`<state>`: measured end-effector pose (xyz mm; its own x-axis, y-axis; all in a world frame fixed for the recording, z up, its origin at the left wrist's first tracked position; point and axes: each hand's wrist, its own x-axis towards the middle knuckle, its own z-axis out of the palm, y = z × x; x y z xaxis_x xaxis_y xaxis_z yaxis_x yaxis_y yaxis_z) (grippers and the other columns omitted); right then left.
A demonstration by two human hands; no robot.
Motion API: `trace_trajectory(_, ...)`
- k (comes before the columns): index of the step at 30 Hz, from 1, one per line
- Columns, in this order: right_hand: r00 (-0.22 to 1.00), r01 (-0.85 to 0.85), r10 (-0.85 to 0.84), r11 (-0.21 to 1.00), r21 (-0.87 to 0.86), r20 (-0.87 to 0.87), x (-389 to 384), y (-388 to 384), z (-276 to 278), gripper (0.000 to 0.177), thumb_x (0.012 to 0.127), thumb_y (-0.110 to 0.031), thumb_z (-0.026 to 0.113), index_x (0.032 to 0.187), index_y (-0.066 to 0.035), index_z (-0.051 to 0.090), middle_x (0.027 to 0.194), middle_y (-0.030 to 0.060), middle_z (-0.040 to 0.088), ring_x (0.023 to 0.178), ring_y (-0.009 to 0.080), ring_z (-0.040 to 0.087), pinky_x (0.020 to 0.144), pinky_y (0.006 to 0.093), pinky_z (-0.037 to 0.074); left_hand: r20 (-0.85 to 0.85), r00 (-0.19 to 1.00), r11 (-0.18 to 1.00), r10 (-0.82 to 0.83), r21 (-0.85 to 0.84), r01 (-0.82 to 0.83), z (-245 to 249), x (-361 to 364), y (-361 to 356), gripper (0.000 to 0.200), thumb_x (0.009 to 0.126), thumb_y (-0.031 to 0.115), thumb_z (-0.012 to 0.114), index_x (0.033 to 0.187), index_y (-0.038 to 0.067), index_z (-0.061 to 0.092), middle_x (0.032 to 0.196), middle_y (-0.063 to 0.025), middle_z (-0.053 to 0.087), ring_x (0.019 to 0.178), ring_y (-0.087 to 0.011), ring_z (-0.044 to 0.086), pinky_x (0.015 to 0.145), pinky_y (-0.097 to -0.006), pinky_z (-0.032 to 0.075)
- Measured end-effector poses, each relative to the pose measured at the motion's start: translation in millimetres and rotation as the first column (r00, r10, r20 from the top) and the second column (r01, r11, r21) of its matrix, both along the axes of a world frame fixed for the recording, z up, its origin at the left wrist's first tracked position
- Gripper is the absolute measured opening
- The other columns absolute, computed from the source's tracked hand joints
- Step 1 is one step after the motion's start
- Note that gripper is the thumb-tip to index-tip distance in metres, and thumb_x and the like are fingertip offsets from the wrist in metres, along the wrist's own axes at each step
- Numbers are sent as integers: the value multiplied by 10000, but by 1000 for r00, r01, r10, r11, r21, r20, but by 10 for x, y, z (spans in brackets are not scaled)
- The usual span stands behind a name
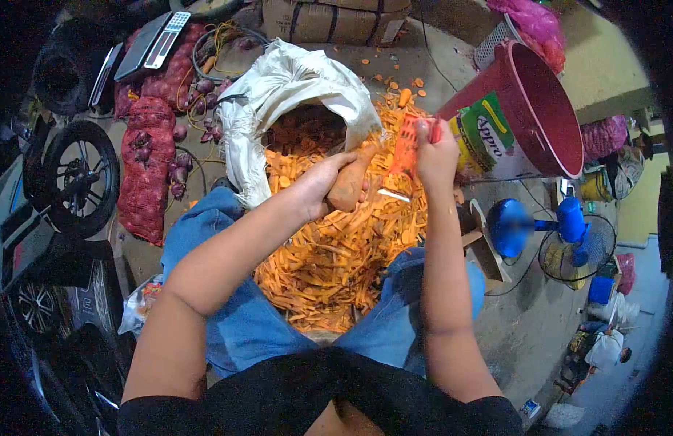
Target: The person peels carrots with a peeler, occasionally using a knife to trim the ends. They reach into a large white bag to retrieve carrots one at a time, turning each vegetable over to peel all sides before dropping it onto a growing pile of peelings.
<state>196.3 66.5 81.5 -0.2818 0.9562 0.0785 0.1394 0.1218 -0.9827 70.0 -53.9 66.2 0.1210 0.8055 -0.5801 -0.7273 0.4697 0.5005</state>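
Note:
My left hand [327,186] is wrapped round a thick carrot [349,184], its blunt end toward me and its other end pointing up and away. To the right, my right hand [437,154] is closed on the handle of an orange peeler [405,150] with dark slots, which is apart from the carrot. Beneath both hands lies a large heap of orange peelings [329,261], spread between my knees. Just beyond my left hand, a white sack [244,156] stands with its mouth open, showing peelings inside.
A red bucket [547,102] with a label is at the right, near a blue fan [511,227]. Net bags of onions [142,174], a scale [162,43] and a wheel [80,176] are at the left. A cardboard box [336,22] lies beyond the sack.

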Motion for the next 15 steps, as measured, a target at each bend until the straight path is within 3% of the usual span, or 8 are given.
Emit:
trace_trajectory(1,994,17,-21,999,45,103,-12,-33,15,246,774,-248,501,620,-64,448,521,-42,392,481,52,335,437,221,294,31,999,1000,23,11,-24,-4,7,-1,309,825,298,308,992,66,424,723,-85,534,621,-171,544,545,-284,467)
trace_trajectory(2,997,28,-34,996,-88,-63,-15,36,-120,269,776,-239,500,590,-65,415,527,-48,366,485,55,300,426,226,260,64,997,999,48,21,-50,-11,16,-5,311,825,301,305,993,68,425,725,-85,534,623,-172,544,544,-283,467)
trace_trajectory(6,990,90,-105,985,-150,-90,-101,-80,-112,262,774,-241,504,598,-57,444,527,-43,386,485,55,321,435,223,285,79,996,999,35,-6,-35,19,29,-10,313,827,303,294,976,70,442,746,-79,539,653,-171,543,560,-293,468)
trace_trajectory(8,963,70,-120,976,-205,-243,-206,-300,56,253,773,-251,504,635,-39,489,525,-27,417,488,55,353,447,221,310,150,984,995,93,-41,-87,20,83,0,323,829,306,281,954,68,460,773,-63,541,671,-169,541,581,-301,469)
trace_trajectory(13,986,119,-131,986,-114,-108,-270,-424,-8,262,780,-255,492,727,0,521,564,3,474,516,57,399,463,231,334,156,983,995,94,-39,-89,-47,175,17,312,833,295,273,941,83,476,815,-51,540,686,-158,539,617,-297,466)
trace_trajectory(15,990,103,-102,995,-4,-97,-257,-454,3,264,783,-246,484,740,13,518,566,2,468,513,68,402,467,238,339,149,984,995,97,-48,-91,-21,191,11,304,833,292,277,940,89,477,830,-53,541,691,-154,540,630,-296,464)
